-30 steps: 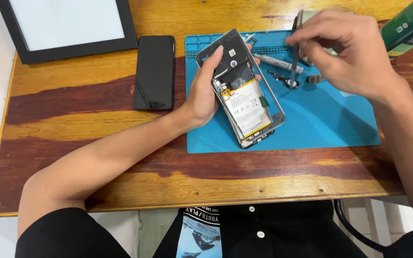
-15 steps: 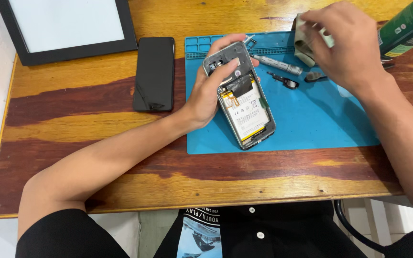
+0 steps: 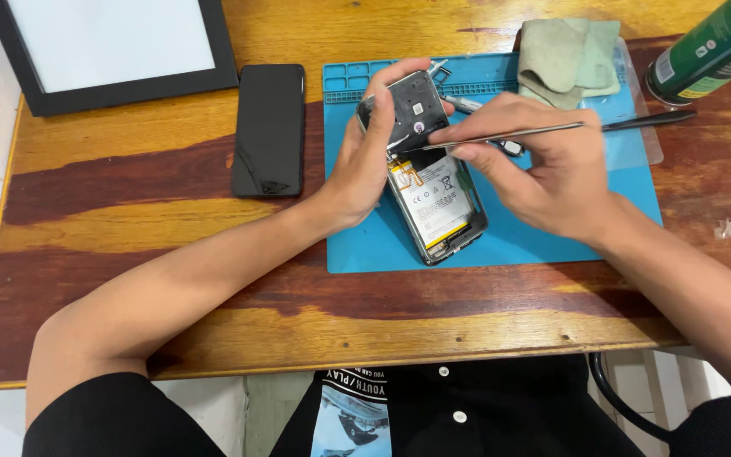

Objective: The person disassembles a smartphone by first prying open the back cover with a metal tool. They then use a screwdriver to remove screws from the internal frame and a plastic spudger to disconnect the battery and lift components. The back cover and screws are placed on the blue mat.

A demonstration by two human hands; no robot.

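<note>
An opened phone (image 3: 433, 182) with its back cover off and its pale battery showing rests tilted on a blue work mat (image 3: 543, 237). My left hand (image 3: 365, 156) grips the phone's left side and top edge. My right hand (image 3: 535, 161) holds thin metal tweezers (image 3: 501, 135), whose tip touches the phone's upper inner part just above the battery. The tweezers' dark rear end sticks out to the right over the mat.
A black phone back cover (image 3: 269, 127) lies left of the mat on the wooden table (image 3: 129, 220). A black-framed white panel (image 3: 112, 46) sits at the back left. A folded green cloth (image 3: 567, 52) and a green can (image 3: 712, 46) are at the back right.
My right hand came down from the back right of the mat with the tweezers and brought their tip to the phone. The green cloth it covered is now exposed.
</note>
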